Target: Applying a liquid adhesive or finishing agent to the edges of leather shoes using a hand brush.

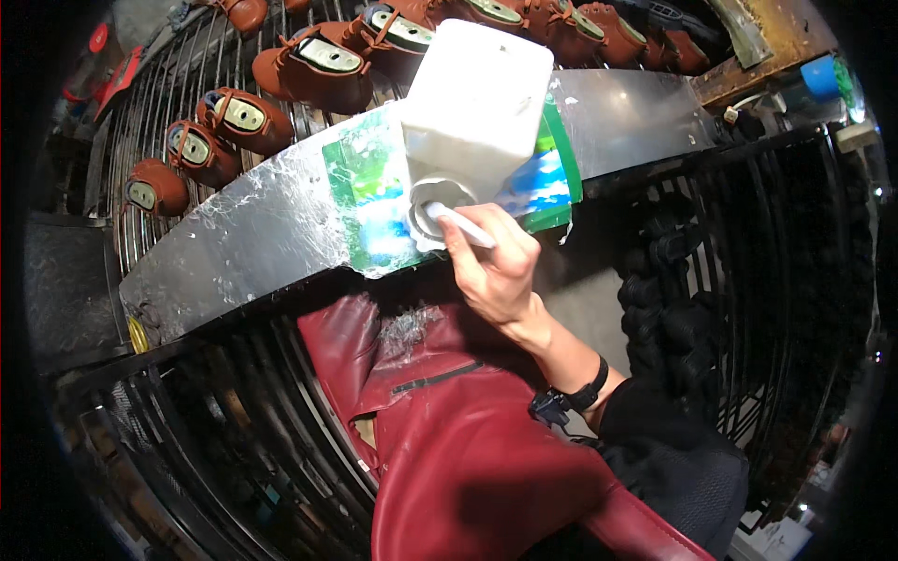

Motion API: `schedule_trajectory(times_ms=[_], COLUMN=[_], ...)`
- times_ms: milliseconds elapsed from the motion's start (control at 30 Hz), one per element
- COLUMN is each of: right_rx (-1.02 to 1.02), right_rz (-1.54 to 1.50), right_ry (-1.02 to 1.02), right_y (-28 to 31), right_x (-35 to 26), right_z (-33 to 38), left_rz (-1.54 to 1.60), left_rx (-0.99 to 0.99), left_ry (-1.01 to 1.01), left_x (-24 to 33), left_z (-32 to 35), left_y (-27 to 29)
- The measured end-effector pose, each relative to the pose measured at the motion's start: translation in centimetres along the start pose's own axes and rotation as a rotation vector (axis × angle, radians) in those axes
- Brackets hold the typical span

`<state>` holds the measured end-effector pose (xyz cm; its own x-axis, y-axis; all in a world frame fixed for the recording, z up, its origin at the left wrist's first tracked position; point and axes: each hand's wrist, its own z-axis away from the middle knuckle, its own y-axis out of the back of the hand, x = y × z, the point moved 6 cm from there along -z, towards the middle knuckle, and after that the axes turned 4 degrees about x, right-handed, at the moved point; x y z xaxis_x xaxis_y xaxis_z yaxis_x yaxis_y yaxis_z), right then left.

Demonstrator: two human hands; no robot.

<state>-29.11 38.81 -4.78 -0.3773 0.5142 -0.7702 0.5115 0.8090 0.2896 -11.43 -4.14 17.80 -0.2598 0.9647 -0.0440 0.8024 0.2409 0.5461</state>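
My right hand (500,266) is closed around a white handle (470,228), possibly a brush; its far end is hidden in a round opening. That opening (421,201) has a pale rim and sits at the near end of a boxy white plastic container (482,84). The container rests on a green, blue and white printed sheet (379,224) laid over the metal shelf. My left hand is out of the picture. A black strap with a small device (561,400) circles my right wrist.
Brown shoes (313,79) with pale insoles stand on a rack of metal bars beyond the metal shelf (248,234). Dark slatted racks (234,421) flank me, the right one holding black items (669,290). A dark red apron (496,467) covers my lap. A blue cylinder (820,79) lies far right.
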Motion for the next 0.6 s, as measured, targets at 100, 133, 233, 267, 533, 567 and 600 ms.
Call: schedule_trajectory(times_ms=[100,133,233,267,533,567,600], right_rx=[-0.055,-0.045,0.004,0.038,0.146,0.134,0.116], right_rz=[0.05,0.053,0.054,0.046,-0.344,-0.473,-0.603], right_ry=[-0.018,-0.048,-0.09,-0.1,-0.694,-0.813,-0.939], right_y=[-1.1,-1.0,-1.0,-0.9,-1.6,-2.0,-2.4], right_x=[-0.2,-0.3,0.3,0.4,2.6,2.6,2.2], right_z=[0.4,0.5,0.7,0.7,2.3,2.2,1.9], left_rz=[0.149,0.2,0.36,0.418,0.856,0.869,0.874], left_rx=[-0.01,-0.011,-0.008,-0.008,-0.036,-0.043,-0.053], left_ry=[0.021,0.029,0.037,0.038,0.075,0.08,0.084], left_x=[2.7,3.8,7.6,8.5,15.5,15.6,15.5], left_z=[2.3,3.1,4.7,5.2,11.6,12.2,12.8], left_y=[-4.1,-5.3,-8.8,-10.2,-19.7,-20.5,-21.1])
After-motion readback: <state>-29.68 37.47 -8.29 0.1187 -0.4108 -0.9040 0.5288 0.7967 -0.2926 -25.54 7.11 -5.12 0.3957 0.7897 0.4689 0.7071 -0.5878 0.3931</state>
